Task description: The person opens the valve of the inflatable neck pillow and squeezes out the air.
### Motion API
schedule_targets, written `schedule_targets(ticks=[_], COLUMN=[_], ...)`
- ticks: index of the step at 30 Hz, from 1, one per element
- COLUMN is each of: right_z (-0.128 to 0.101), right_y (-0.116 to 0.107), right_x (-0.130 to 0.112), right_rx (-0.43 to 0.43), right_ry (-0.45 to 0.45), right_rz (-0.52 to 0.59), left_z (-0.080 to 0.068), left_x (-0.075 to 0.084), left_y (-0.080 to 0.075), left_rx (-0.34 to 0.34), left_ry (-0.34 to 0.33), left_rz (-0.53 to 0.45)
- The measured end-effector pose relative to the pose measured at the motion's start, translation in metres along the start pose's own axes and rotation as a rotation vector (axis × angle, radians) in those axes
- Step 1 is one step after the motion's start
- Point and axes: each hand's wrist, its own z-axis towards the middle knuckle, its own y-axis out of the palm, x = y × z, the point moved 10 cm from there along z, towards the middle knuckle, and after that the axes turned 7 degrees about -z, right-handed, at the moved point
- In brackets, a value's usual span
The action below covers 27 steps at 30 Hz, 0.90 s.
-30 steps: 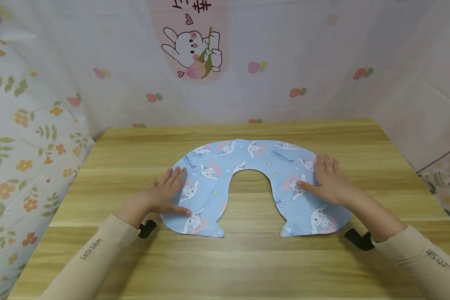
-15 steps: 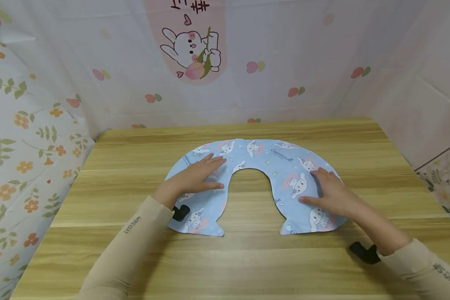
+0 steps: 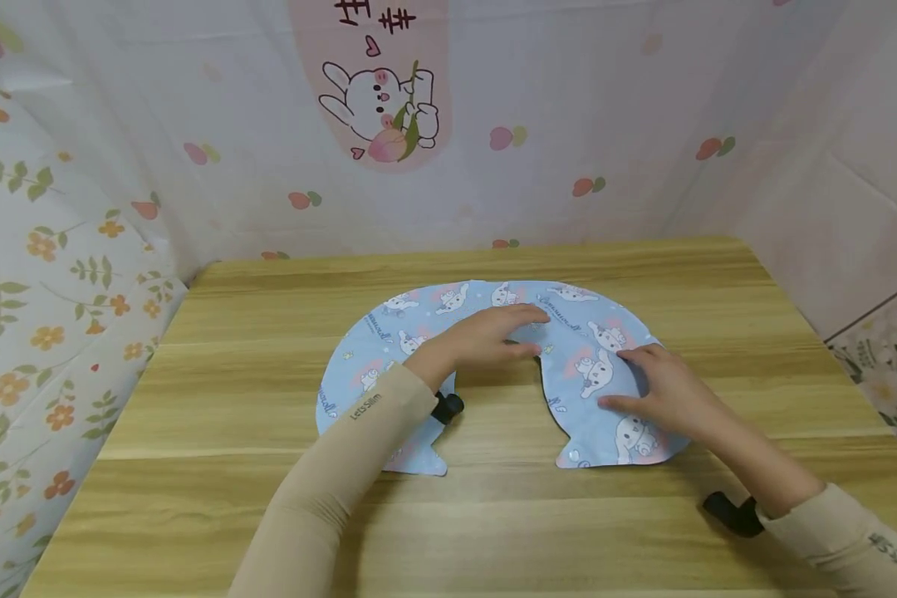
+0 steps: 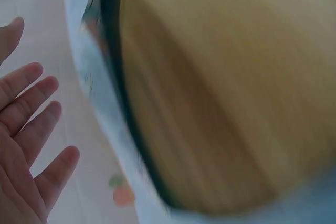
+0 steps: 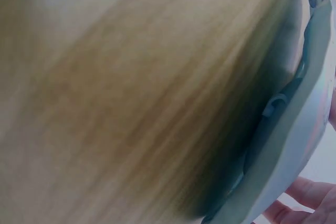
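A light blue, U-shaped piece of fabric [image 3: 598,311] printed with white cartoon characters lies on the wooden table, its two ends toward me. My left hand [image 3: 493,336] reaches across the U's inner curve, thumb and fingers apart, fingertips over the right side of the curve. The left wrist view shows that hand [image 4: 26,129] with spread fingers beside the fabric edge [image 4: 105,108]. On the right half, my right hand [image 3: 665,394] rests with thumb and fingers apart. Part of it [image 5: 307,198] shows behind the lifted fabric edge [image 5: 294,135] in the right wrist view.
The wooden table [image 3: 493,531] reaches back to a white printed curtain [image 3: 531,108]. A floral sheet [image 3: 60,332] hangs along the left. Black wrist-camera mounts [image 3: 732,513] stick out below the sleeves.
My left hand has moved from the fabric's left side across to the middle and right of its curve. The right hand has drawn slightly back and bent its fingers.
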Motion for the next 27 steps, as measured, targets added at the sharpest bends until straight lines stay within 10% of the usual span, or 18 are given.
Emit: schedule_targets(ticks=[15, 27], right_z=[-0.001, -0.004], right_y=[-0.003, 0.0], right_x=[0.0, 0.0], right_rx=[0.048, 0.059], right_ry=[-0.008, -0.024], right_rz=[0.032, 0.033], left_z=[0.048, 0.059], left_x=[0.026, 0.003], left_y=[0.044, 0.074], left_rx=[-0.143, -0.351], left_ry=[0.065, -0.16], left_rz=[-0.057, 0.049])
